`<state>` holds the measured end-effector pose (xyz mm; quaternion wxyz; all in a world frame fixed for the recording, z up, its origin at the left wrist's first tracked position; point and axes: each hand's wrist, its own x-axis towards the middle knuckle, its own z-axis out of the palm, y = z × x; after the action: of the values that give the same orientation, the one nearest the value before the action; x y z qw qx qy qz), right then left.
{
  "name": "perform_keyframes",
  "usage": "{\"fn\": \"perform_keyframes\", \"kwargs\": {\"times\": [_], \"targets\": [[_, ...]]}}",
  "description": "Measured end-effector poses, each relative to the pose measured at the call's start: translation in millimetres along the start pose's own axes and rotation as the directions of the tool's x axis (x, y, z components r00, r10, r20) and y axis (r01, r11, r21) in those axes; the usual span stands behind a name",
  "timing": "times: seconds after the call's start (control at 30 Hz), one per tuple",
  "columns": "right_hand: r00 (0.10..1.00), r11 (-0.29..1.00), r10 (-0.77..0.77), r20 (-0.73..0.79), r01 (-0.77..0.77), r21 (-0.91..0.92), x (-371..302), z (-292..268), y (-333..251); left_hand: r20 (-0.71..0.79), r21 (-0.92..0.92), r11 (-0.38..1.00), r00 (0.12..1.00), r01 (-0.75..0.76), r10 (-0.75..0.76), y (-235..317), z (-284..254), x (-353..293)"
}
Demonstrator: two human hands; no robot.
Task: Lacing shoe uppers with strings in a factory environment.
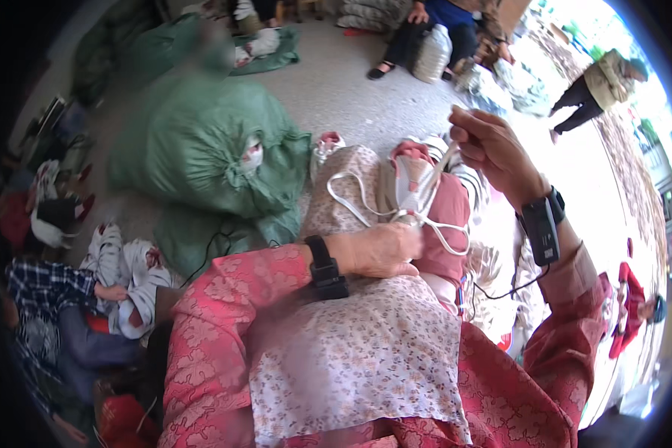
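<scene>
over the person's knees (454, 198) lies a white shoe (409, 181). the raised right hand (496, 149) pinches a white lace (443, 163); the left hand (384, 249) curls its fingers by the shoe's near end, gripping what, i can't tell.

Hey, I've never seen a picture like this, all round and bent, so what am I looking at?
There is no machine here, just a person's two bare hands. A wide fisheye camera on their head looks down, so straight edges curve near the rim. The left hand curls at the near end of a pale shoe over the lap; its grip isn't clear. The raised right hand appears to pinch a white lace. A flowered cloth covers the lap, and a bulging green sack sits ahead, to the left.
</scene>
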<state>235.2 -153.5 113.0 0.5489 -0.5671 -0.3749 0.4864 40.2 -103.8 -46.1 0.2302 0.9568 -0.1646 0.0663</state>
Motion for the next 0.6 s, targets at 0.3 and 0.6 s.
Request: {"fn": "perform_keyframes", "kwargs": {"times": [0.3, 0.6], "targets": [[0.983, 0.853, -0.173, -0.056, 0.121, -0.508, -2.6, -40.6, -23.3, 0.128, -0.089, 0.975, 0.973, 0.204, -0.192, -4.1, 20.2, 4.7], [0.951, 0.891, -0.308, 0.021, 0.297, -0.343, -12.5, -139.7, -132.1, 0.152, 0.016, 0.971, 0.960, 0.237, -0.237, -6.4, 30.2, 10.9]]}}
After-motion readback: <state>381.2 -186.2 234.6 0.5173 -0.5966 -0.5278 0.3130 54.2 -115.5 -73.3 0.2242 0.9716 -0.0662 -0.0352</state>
